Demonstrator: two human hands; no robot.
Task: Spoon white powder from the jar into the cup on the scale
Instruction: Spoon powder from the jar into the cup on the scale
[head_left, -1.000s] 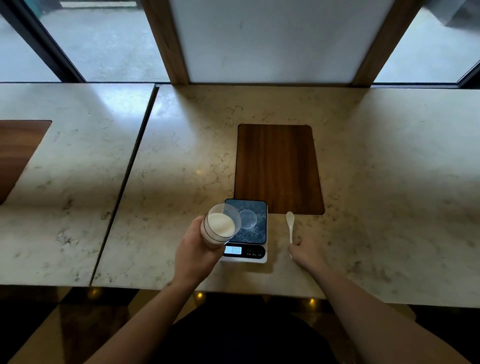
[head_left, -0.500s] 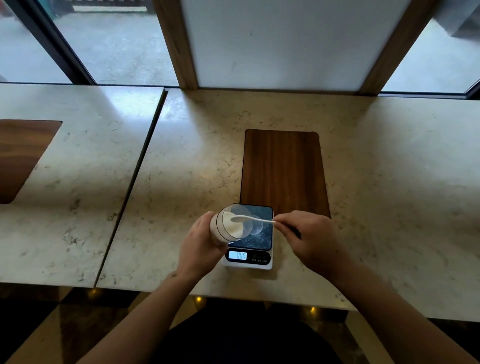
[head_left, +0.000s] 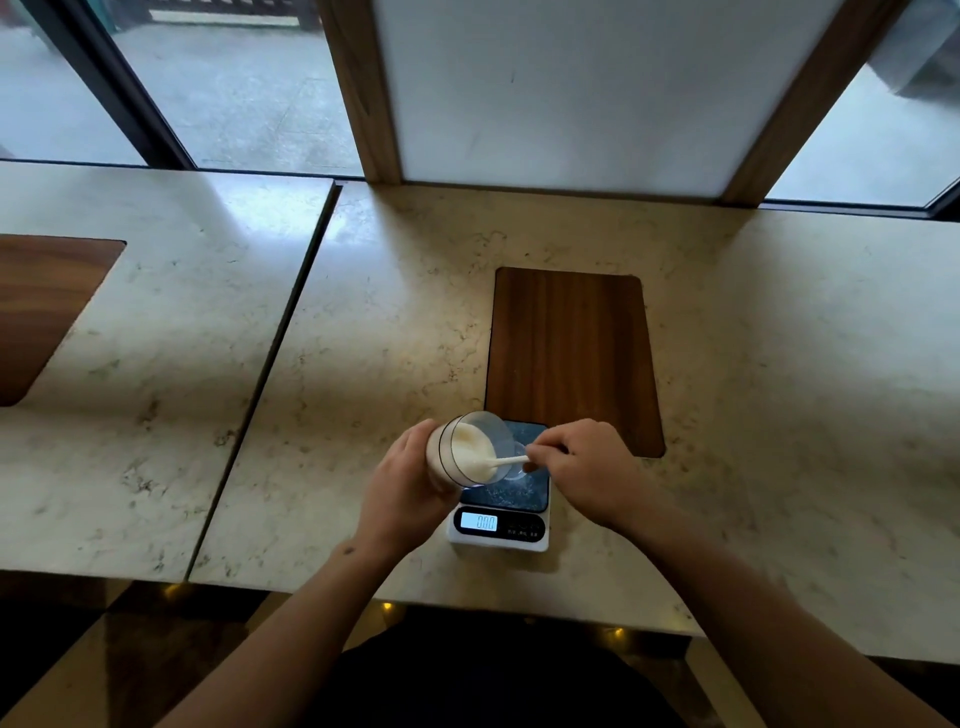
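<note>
The left hand (head_left: 402, 493) is wrapped around the jar (head_left: 462, 454), tilting its mouth rightward over the scale (head_left: 501, 512). The right hand (head_left: 587, 470) pinches the handle of the white spoon (head_left: 506, 461), whose bowl is dug into the white powder (head_left: 470, 449). Half a second ago the spoon lay higher at the mouth. The cup (head_left: 517, 457), mostly hidden, sits on the scale's platform just behind the jar's rim, on the marble counter (head_left: 779, 415) near the wooden inlay (head_left: 571, 353).

head cam: single wide-angle view | faces forward and down | near: hands and scale (head_left: 498, 525) at 6 o'clock | far: marble counter (head_left: 779, 364), windows (head_left: 234, 88) at 12 o'clock
</note>
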